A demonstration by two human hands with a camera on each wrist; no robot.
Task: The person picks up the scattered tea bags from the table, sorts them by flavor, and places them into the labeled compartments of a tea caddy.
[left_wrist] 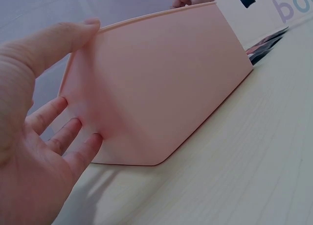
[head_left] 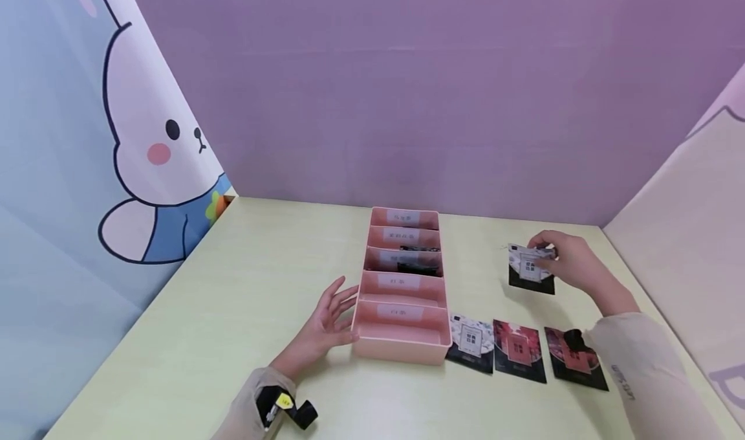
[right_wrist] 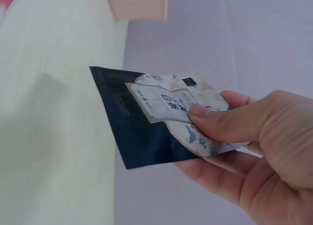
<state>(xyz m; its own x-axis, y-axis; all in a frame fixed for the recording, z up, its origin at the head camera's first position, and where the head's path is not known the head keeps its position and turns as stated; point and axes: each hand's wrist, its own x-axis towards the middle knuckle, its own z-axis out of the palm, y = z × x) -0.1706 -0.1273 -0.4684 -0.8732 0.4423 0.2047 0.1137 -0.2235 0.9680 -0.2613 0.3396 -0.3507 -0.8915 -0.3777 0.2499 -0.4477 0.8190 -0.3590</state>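
My right hand (head_left: 567, 259) pinches a flat sachet (head_left: 528, 272), white with a floral print and a dark lower part, above the table's right side. In the right wrist view, the thumb presses on the front of the sachet (right_wrist: 146, 122), the fingers behind it. My left hand (head_left: 320, 327) rests at the near left corner of a long pink divided box (head_left: 401, 351). In the left wrist view, its thumb lies on the rim of the box (left_wrist: 166, 83), with relaxed fingertips against the side. Dark sachets (head_left: 418, 269) stand in middle compartments; the two nearest compartments hold nothing visible.
Right of the box lie a white-and-black sachet (head_left: 473, 343) and two red-and-black sachets, one in the middle (head_left: 520, 351) and one at the right (head_left: 576, 362), partly under the right sleeve. A purple backdrop (head_left: 407, 103) rises behind the pale table (head_left: 279, 252).
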